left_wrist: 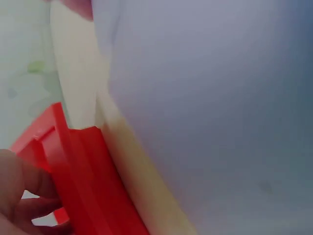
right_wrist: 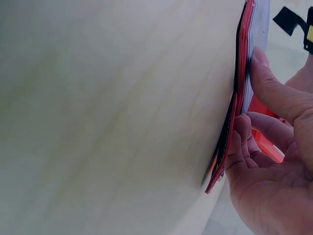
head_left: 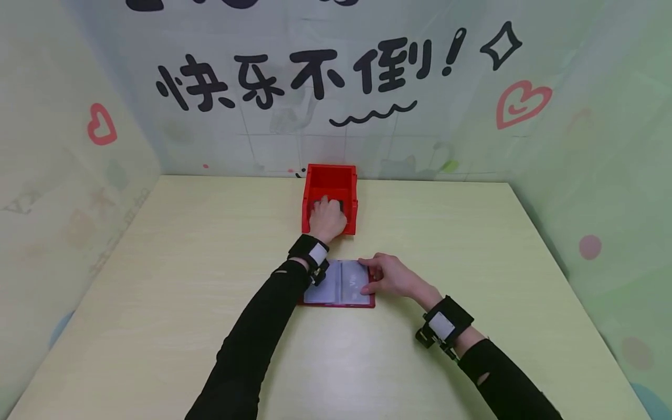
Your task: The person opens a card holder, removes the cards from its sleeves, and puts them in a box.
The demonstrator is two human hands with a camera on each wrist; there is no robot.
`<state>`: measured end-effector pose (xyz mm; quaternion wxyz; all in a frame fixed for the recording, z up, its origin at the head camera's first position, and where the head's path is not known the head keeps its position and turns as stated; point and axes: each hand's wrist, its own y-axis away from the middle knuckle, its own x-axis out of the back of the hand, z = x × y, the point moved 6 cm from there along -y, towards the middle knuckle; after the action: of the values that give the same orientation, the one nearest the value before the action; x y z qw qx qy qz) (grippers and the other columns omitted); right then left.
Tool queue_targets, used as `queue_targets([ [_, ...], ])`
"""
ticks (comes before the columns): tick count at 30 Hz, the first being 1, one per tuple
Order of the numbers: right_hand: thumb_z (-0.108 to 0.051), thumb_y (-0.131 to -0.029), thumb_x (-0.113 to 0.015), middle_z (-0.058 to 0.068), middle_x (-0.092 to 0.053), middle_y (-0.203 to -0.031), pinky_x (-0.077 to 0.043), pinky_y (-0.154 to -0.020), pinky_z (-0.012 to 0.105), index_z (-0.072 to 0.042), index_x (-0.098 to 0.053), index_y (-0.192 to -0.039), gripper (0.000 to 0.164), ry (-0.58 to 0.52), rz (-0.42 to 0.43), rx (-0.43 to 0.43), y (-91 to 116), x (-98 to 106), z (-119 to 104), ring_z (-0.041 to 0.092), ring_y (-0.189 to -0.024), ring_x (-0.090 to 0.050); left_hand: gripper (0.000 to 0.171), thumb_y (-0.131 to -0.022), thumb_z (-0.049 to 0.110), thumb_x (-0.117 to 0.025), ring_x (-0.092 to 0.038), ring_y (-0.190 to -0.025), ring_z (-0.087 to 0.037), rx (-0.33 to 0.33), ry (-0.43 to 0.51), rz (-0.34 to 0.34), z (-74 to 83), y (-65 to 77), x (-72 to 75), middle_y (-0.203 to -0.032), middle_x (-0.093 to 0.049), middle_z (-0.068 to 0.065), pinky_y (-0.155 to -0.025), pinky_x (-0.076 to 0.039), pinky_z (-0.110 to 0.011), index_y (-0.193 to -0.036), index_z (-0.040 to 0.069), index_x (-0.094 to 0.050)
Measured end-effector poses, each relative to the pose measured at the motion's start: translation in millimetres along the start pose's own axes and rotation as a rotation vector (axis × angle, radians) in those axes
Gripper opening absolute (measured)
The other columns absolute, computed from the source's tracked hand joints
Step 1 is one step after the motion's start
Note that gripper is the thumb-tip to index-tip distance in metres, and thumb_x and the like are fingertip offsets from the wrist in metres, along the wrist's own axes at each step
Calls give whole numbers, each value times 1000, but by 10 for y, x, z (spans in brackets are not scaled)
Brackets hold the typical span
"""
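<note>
My left hand [head_left: 328, 220] reaches down into a red plastic bin [head_left: 350, 219]. A small dark thing [head_left: 341, 205] shows beside its fingers there; whether the hand grips it is hidden. In the left wrist view the fingers pass behind the wall of the bin [left_wrist: 90, 171]. A card holder with a red cover and clear sleeves [head_left: 354, 291] lies spread open on the table, partly under my left wrist. My right hand [head_left: 391, 277] pinches its right edge. In the right wrist view the thumb [right_wrist: 266, 81] presses on the sleeves, with other fingers at the cover's edge.
The pale wooden table [head_left: 210, 245] stretches out on both sides of the bin and card holder. A printed backdrop [head_left: 294, 128] rises behind its far edge, and side panels flank it. The bin stands close to the back edge.
</note>
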<state>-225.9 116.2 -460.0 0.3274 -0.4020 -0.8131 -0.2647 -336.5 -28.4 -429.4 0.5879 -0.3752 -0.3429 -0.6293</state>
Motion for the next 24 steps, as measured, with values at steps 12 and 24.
queue_targets([
  [12,-21,-81,-85,7,-56,-91,-44,-71,24,-1,-57,-140,68,-19,21,3,-36,18,29,17,-87,-52,32,-93,12,-70,-56,-87,-21,-279,191,-259,-35,700,115,-98,-62,-10,-71,-48,-25,-123,4,-65],
  [24,-22,-81,-85,6,-57,-97,-44,-74,26,-4,-57,-140,67,-54,26,-49,-52,10,69,19,-92,-52,80,-77,41,-86,-52,-100,-17,-299,22,-456,-303,943,-141,-106,-58,-3,-79,-46,-31,-145,16,-53],
])
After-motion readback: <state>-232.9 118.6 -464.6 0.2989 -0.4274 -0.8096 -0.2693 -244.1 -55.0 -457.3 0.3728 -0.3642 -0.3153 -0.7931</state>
